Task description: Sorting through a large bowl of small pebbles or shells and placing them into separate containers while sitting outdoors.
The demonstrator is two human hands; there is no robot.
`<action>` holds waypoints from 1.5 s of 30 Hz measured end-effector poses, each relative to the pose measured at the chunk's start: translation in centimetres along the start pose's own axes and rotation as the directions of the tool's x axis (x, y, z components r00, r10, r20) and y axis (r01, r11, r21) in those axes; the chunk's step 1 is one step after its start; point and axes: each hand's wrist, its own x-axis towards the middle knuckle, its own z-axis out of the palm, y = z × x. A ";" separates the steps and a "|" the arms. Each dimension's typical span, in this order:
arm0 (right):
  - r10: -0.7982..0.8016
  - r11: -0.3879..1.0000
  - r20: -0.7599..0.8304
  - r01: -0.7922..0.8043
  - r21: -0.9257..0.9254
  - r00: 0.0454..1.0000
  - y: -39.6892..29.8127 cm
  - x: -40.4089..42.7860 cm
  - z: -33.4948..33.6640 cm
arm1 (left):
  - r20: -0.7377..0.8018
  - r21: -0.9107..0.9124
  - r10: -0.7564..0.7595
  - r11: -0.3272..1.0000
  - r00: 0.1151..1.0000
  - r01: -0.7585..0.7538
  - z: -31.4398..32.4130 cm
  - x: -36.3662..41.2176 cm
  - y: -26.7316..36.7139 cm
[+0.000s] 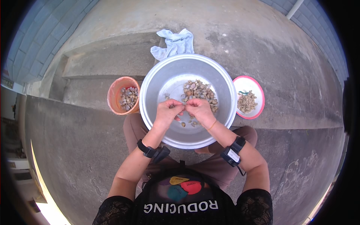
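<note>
Over a large aluminium basin [188, 139], my left hand [168, 111] and my right hand [201, 110] meet at the fingertips. Both pinch what looks like one small clam, mostly hidden by the fingers. More small shellfish seem to sit in the curled fingers of my left hand. A heap of brown and grey clams [198, 91] lies on the basin floor, just beyond my right hand. A few loose ones lie apart, such as a single clam [183, 124] below the fingers and a small group [167, 96] above my left hand.
An orange bucket [113, 97] holding shells [128, 98] stands left of the basin. To the right is a white dish with a red rim [262, 98], holding pale brown shellfish meat [247, 102]. Behind lies a light blue towel [180, 43] near a concrete step [101, 64].
</note>
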 end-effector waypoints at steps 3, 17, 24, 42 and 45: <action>-0.058 0.998 0.003 0.058 -0.019 0.998 0.4 -0.1 -0.2 | -0.028 0.083 0.048 0.996 0.998 -0.045 0.3 -0.2 -0.2; -0.622 0.554 -0.271 0.167 -0.816 0.735 -5.2 -5.2 -16.6 | 0.058 -0.200 -0.132 0.970 0.990 0.141 -3.8 0.3 2.2; -0.678 0.217 -0.032 0.159 -0.963 0.734 -6.8 -4.4 -17.3 | -0.091 -0.309 0.025 0.950 0.996 -0.052 -11.7 0.8 6.2; -0.266 0.383 0.303 0.389 -0.838 0.915 -1.2 8.7 5.2 | -0.506 -0.036 0.201 0.967 0.839 -0.253 -25.7 6.3 -0.3; -0.408 0.351 0.282 0.435 -0.829 0.868 -0.2 9.3 6.8 | -0.482 -0.078 0.170 0.969 0.859 -0.235 -24.9 5.1 0.4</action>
